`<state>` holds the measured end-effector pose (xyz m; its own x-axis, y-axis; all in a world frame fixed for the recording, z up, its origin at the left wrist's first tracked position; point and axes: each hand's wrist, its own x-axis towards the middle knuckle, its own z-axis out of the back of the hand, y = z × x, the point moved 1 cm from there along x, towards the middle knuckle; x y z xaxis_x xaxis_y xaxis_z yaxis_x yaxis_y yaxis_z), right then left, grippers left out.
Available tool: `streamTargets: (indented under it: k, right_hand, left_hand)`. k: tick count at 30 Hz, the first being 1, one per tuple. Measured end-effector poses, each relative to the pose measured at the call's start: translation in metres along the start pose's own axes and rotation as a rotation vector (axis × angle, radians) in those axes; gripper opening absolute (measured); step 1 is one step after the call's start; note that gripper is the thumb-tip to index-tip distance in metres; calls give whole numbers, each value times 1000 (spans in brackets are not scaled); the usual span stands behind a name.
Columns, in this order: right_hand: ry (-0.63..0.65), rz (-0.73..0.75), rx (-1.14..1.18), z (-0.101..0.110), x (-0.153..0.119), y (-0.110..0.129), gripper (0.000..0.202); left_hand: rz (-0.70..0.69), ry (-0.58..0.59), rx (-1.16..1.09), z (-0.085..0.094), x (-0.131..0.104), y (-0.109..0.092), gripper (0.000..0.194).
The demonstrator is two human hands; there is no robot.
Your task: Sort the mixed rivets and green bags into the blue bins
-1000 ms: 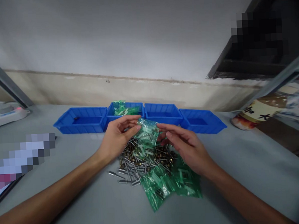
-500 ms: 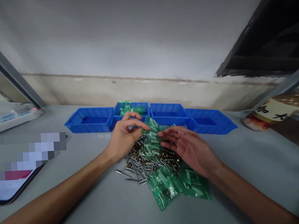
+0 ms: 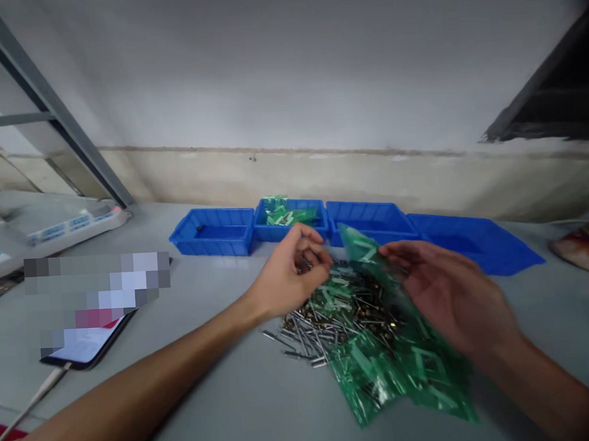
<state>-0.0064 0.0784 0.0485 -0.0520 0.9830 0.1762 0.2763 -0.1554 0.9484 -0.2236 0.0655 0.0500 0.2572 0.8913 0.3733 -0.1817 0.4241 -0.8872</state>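
My right hand [image 3: 446,285] pinches a small green plastic bag [image 3: 359,243] by its edge, held up over the pile. To the left, my left hand [image 3: 294,270] has its fingers curled in above the pile; whether anything small is between them is hidden. Below both hands lies a heap of silver rivet-like pins [image 3: 305,335] and darker, brass-tipped pieces [image 3: 378,308]. Several green bags with small parts inside, such as the front bag [image 3: 364,375], lie on and before the heap.
A row of blue bins stands behind: left bin [image 3: 217,251], second bin [image 3: 265,232] with green bags, third bin [image 3: 368,216], right bin [image 3: 478,244]. A phone [image 3: 90,333] on a cable and a power strip [image 3: 77,225] lie left. A tub [image 3: 585,248] sits far right.
My hands have drawn apart; the green bag that was between them is now in my right hand alone. The view has swung left.
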Motion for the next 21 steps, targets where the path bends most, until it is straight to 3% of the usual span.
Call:
streamTargets:
  k: [2,3,6,8,16,21]
  right_hand:
    - [-50,67,8,1,3,4,8]
    - [-61,95,1,1,5,6,7]
    - [0,155,-93,-6,14,11,9]
    - [78,183,-181,-17,23,14,10]
    - [221,261,-208,-71,83,20,9]
    - [439,60,-516,-76,98,8,23]
  left_hand:
    - [-116,86,316,-1,-3,0,13]
    - [-179,145,466,-2,-5,0,17]
    - [-279,274,717,-5,-10,0,53]
    - [-268,312,769,-6,-12,1,65]
    - [-221,325,780,-5,-13,9,68]
    - [-241,313,775,-4,-12,12,67]
